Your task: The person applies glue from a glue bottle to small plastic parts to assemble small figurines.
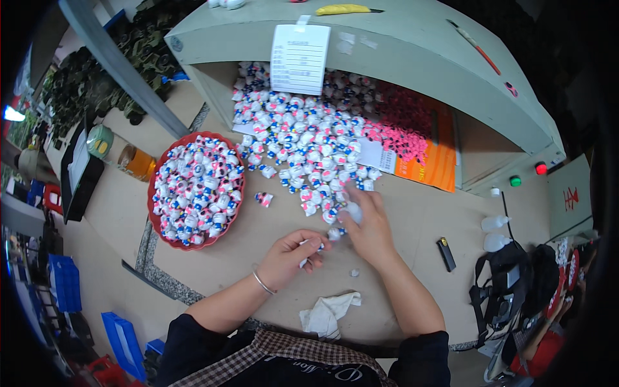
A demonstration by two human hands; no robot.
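Observation:
My left hand is closed, pinching a small white figurine piece between thumb and fingers, most of it covered. To its right, my right hand is wrapped round a small translucent white squeeze bottle, slightly blurred. Just beyond both hands spreads a heap of small white figurines with blue and pink parts. One figurine lies between the two hands. Another figurine with pink parts lies apart, left of the heap. More of them fill a red scalloped bowl at the left.
Behind the heap stands a pale green shelf, with small pink pieces on orange packaging. A white cloth lies near me. To the right are a black lighter, two white bottles and a black bag. A drink jar stands left.

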